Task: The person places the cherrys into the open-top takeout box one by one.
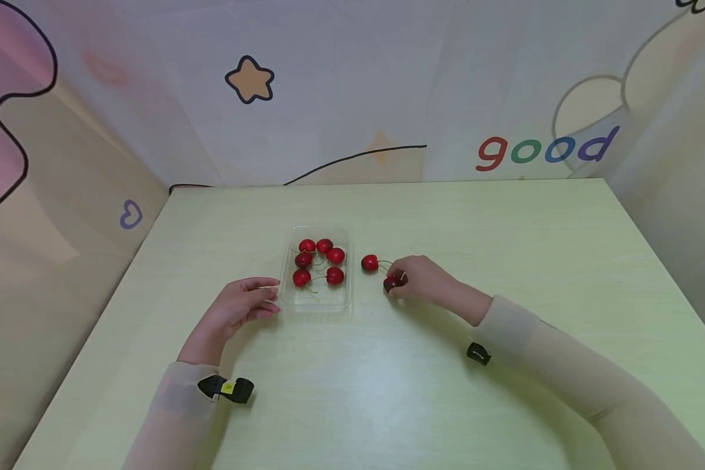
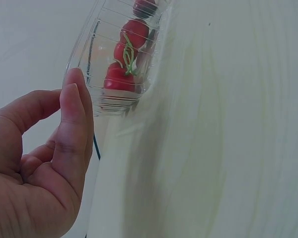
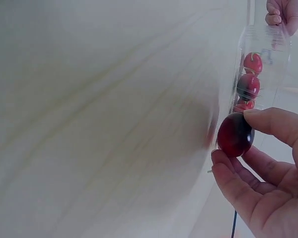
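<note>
A clear plastic box (image 1: 315, 301) on the table holds several red cherries (image 1: 335, 276) with green stems. At its left side is my left hand (image 1: 241, 305), the fairly straight fingertips against or very near the wall; in the left wrist view these fingers (image 2: 72, 124) reach the box's corner. To the right of the box, my right hand (image 1: 425, 281) pinches a dark red cherry (image 3: 236, 135) between thumb and fingers, just over the table. Another cherry (image 1: 369, 263) lies on the table between the box and that hand, its stem pointing toward the fingers.
The pale wooden table (image 1: 352, 391) meets a printed cloth backdrop (image 1: 352, 85) at its far edge, with more cloth at both sides. Black straps (image 1: 229, 388) are on both wrists.
</note>
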Demonstrator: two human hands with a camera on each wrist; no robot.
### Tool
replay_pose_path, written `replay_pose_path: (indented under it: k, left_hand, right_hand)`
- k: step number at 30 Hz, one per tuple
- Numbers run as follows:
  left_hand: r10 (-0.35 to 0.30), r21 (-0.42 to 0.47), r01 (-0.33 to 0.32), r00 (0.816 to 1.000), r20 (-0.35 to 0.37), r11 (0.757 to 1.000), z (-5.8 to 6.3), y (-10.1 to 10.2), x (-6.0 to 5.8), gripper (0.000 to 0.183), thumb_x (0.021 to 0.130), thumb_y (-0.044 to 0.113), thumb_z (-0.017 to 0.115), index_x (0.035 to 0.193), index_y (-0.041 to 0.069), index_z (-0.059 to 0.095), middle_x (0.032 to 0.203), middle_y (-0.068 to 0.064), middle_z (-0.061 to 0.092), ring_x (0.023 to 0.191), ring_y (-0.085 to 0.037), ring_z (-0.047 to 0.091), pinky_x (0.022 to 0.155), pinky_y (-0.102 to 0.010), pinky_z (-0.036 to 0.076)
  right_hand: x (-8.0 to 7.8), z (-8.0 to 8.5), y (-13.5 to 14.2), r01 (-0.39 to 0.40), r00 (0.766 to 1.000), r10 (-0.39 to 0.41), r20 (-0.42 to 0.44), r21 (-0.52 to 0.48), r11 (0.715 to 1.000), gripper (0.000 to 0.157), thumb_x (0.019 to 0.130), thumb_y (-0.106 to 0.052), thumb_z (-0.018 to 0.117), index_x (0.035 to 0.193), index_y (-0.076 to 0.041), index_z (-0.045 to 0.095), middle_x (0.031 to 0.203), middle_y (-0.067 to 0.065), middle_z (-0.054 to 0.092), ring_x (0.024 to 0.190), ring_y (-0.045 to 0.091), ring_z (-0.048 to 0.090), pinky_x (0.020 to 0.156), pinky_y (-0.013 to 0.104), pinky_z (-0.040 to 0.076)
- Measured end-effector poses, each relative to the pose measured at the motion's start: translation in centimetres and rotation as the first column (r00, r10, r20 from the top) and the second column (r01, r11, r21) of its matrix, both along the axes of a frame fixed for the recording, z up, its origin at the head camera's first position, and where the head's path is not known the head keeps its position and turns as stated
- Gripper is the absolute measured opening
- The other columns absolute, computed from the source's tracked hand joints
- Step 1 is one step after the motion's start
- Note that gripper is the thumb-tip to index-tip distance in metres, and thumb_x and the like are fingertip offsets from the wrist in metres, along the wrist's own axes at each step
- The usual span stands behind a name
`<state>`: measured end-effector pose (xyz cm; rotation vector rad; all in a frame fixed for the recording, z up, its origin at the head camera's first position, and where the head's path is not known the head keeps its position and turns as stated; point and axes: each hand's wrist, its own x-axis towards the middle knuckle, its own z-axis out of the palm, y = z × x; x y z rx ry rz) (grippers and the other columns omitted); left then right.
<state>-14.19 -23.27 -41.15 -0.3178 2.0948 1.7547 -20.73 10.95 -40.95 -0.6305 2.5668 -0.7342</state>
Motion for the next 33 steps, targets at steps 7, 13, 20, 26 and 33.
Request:
replay_pose_path:
  k: [7, 13, 20, 26, 33]
  left_hand:
    - [0.002, 0.001, -0.002, 1.0, 0.003, 1.0, 0.1, 0.0, 0.0, 0.05, 0.105, 0.012, 0.055, 0.149, -0.008, 0.044, 0.09, 0.006, 0.072, 0.073, -0.004, 0.071, 0.072, -0.016, 0.061]
    - [0.003, -0.006, -0.003, 1.0, 0.002, 1.0, 0.1, 0.0, 0.0, 0.05, 0.105, 0.013, 0.056, 0.149, -0.007, 0.044, 0.091, 0.005, 0.072, 0.073, -0.004, 0.071, 0.072, -0.017, 0.061]
    - [0.003, -0.012, -0.003, 1.0, 0.002, 1.0, 0.2, 0.0, 0.0, 0.049, 0.105, 0.013, 0.055, 0.149, -0.007, 0.045, 0.093, 0.003, 0.071, 0.073, -0.004, 0.071, 0.072, -0.017, 0.061]
    - [0.002, -0.007, -0.002, 1.0, 0.001, 1.0, 0.2, 0.1, -0.1, 0.049, 0.105, 0.012, 0.055, 0.148, -0.008, 0.044, 0.092, 0.004, 0.071, 0.073, -0.003, 0.071, 0.072, -0.017, 0.061]
    - [0.002, -0.01, -0.002, 1.0, 0.006, 1.0, 0.3, 0.1, 0.0, 0.049, 0.105, 0.011, 0.055, 0.148, -0.008, 0.044, 0.092, 0.004, 0.071, 0.073, -0.003, 0.071, 0.072, -0.017, 0.061]
  right_hand:
    - [0.4, 0.5, 0.2, -0.013, 1.0, 0.012, -0.008, -0.02, 1.0, 0.023, 0.092, -0.01, 0.072, 0.114, -0.001, 0.071, 0.112, 0.016, 0.073, 0.097, 0.024, 0.064, 0.091, 0.038, 0.056]
    - [0.5, 1.1, 0.2, -0.021, 1.0, 0.021, -0.016, -0.03, 0.999, 0.026, 0.093, -0.011, 0.071, 0.117, 0.0, 0.07, 0.112, 0.016, 0.073, 0.096, 0.023, 0.065, 0.088, 0.035, 0.057]
    - [0.4, 1.6, 0.1, -0.039, 0.999, 0.037, -0.036, -0.037, 0.999, 0.025, 0.092, -0.011, 0.07, 0.115, -0.001, 0.071, 0.11, 0.015, 0.073, 0.092, 0.022, 0.064, 0.083, 0.032, 0.057]
    - [0.3, 1.8, 0.1, -0.044, 0.998, 0.042, -0.048, -0.046, 0.998, 0.027, 0.093, -0.01, 0.07, 0.118, 0.0, 0.071, 0.11, 0.015, 0.074, 0.097, 0.024, 0.067, 0.086, 0.034, 0.058]
    - [0.3, 2.4, 0.0, -0.039, 0.998, 0.037, -0.057, -0.042, 0.998, 0.032, 0.093, -0.01, 0.069, 0.123, 0.002, 0.07, 0.113, 0.017, 0.074, 0.101, 0.026, 0.068, 0.088, 0.036, 0.058]
